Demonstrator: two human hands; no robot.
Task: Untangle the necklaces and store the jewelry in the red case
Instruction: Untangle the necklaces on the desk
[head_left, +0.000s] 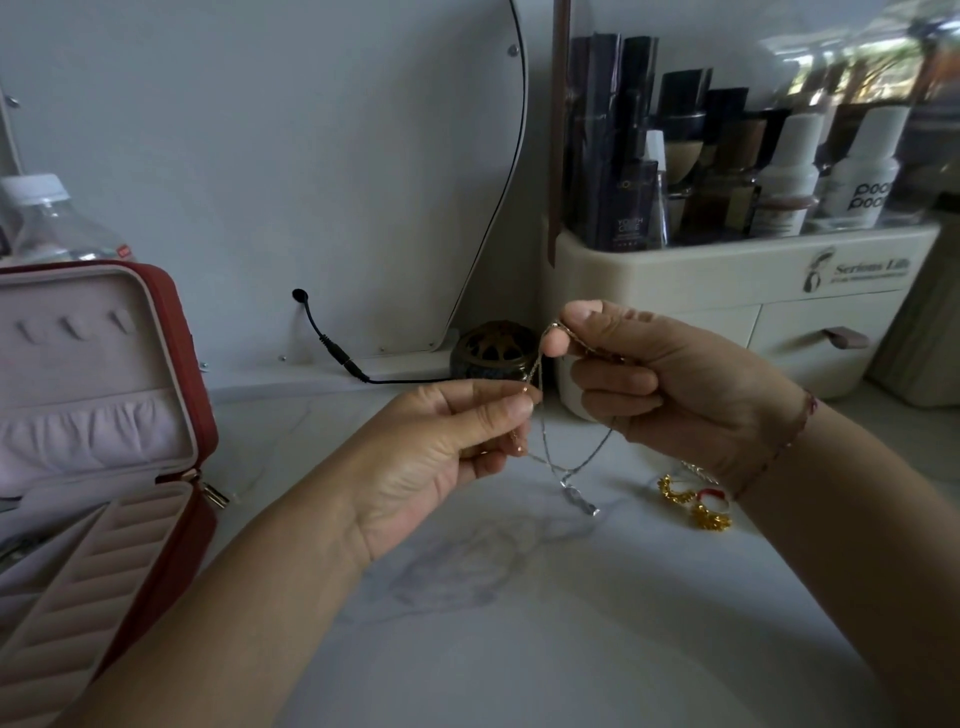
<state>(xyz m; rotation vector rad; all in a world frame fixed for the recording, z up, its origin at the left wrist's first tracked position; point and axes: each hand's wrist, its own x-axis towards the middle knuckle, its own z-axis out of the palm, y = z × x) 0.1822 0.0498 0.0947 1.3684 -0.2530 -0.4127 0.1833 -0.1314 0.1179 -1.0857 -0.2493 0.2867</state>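
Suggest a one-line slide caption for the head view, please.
Left hand and right hand pinch tangled necklaces above a marble tabletop, near the open red case and gold earrings.

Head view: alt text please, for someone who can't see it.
The left hand and right hand pinch tangled thin necklaces above a marble table, a silver pendant hanging below. An open red case sits at left; gold earrings lie near the right wrist.
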